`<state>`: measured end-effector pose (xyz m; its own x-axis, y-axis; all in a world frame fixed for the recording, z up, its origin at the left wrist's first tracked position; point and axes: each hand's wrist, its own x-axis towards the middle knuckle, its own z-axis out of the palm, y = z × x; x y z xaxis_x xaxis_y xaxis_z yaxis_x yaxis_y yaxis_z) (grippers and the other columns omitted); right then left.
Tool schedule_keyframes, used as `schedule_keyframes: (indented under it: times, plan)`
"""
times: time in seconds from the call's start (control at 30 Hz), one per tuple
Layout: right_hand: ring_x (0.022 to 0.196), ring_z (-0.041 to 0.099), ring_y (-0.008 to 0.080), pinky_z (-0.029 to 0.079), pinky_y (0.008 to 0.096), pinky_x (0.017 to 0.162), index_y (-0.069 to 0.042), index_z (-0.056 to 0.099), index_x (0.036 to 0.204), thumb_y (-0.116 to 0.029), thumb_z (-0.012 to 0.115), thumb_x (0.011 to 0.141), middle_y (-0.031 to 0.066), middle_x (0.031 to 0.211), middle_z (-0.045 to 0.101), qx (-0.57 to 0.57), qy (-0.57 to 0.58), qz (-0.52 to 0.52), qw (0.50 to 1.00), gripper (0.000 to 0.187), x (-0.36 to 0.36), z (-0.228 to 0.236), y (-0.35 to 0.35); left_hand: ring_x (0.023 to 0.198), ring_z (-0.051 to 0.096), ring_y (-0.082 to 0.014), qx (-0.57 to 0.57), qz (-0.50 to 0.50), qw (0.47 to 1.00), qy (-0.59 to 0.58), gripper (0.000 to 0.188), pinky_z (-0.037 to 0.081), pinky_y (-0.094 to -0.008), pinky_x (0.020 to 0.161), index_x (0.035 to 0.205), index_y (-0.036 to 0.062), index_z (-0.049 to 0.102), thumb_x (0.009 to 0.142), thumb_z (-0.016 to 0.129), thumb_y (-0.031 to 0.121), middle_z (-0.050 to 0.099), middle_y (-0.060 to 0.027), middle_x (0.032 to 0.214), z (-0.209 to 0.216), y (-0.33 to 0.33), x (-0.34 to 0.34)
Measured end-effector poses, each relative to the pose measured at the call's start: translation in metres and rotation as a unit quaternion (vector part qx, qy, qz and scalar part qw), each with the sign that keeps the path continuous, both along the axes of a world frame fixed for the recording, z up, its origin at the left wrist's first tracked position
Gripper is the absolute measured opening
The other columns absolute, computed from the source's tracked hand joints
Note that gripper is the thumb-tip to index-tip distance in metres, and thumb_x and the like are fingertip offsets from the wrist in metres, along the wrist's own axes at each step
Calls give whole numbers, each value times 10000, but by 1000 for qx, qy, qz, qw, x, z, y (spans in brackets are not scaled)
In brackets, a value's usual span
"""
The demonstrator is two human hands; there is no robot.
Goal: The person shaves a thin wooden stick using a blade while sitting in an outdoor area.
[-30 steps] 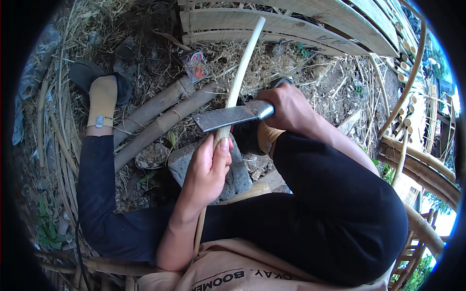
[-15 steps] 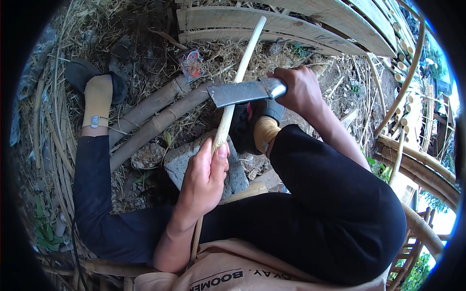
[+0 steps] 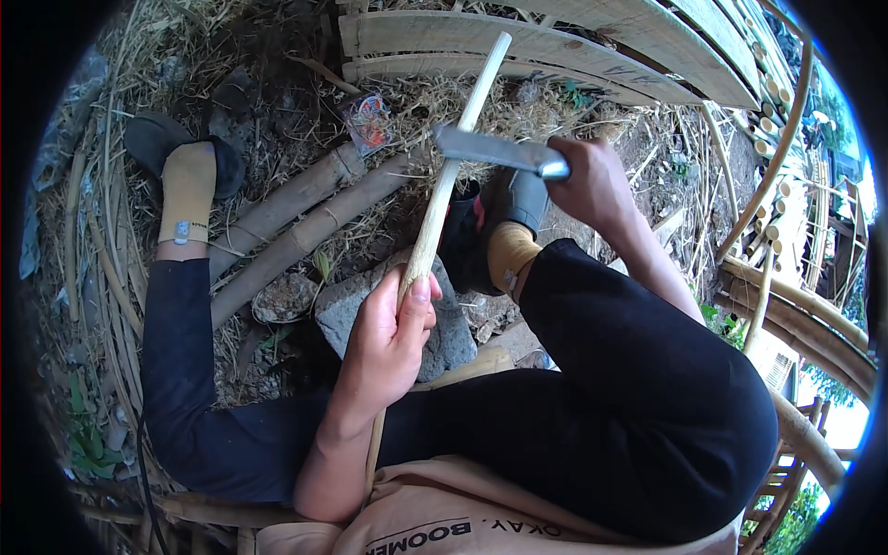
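Note:
My left hand (image 3: 384, 338) is wrapped round a long pale wooden stick (image 3: 432, 215), thumb lying along it. The stick slants up and away to the right, and its lower end runs back under my left forearm toward my shirt. In my right hand (image 3: 592, 185) is the handle of a broad-bladed chopping knife (image 3: 486, 150), mostly covered by my fingers. The grey blade lies across the upper half of the stick, turned nearly edge-on and slightly blurred. Whether it touches the wood I cannot tell.
A grey stone block (image 3: 356, 310) sits under my left hand. Two bamboo poles (image 3: 305, 222) lie to the left on straw-strewn ground. A slatted wooden panel (image 3: 527, 55) stands at the far side, with cut bamboo (image 3: 782, 208) stacked at right. My bent legs flank the work.
The knife has moved slightly right and away, and its blade has turned from showing its flat face to nearly edge-on. My left hand and the stick have barely moved.

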<state>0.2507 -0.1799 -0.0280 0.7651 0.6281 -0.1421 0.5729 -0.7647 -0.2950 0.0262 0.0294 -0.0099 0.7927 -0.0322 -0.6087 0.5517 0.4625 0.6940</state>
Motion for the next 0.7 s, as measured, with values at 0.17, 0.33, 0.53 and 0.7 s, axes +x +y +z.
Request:
schedule_keyframes:
  times: [0.17, 0.33, 0.53, 0.7]
  plan:
    - [708, 686, 394, 547, 500, 663, -69, 660, 793, -152, 716, 680, 164, 690, 664, -4, 41, 78, 996, 151, -23, 9, 23, 552, 476, -131, 139, -10, 989, -56, 265, 387, -318, 533, 1020, 19, 552, 1090, 479, 264, 509, -31, 658, -12, -7, -5]
    - [735, 689, 398, 554, 490, 706, -64, 685, 805, -134, 721, 672, 172, 719, 682, 15, 108, 69, 992, 155, -26, 13, 27, 624, 589, -359, 377, -70, 920, -84, 248, 431, -462, 586, 1043, -16, 550, 1074, 484, 221, 585, -186, 719, -2, -26, -6]
    - [748, 701, 386, 561, 468, 719, -89, 768, 915, -126, 719, 691, 189, 788, 715, 8, 78, 33, 996, 232, -24, 8, 20, 763, 578, -500, 402, -91, 909, -54, 234, 416, -559, 700, 1080, -27, 540, 1065, 487, 201, 609, -269, 818, 16, -25, -3]
    - [617, 655, 385, 506, 476, 601, -72, 711, 800, -221, 738, 824, 174, 654, 650, 45, 21, 42, 998, 153, -22, 3, 20, 772, 576, -509, 399, -89, 911, -53, 214, 414, -560, 690, 1085, -25, 529, 1061, 487, 183, 606, -275, 817, 20, -24, -5]
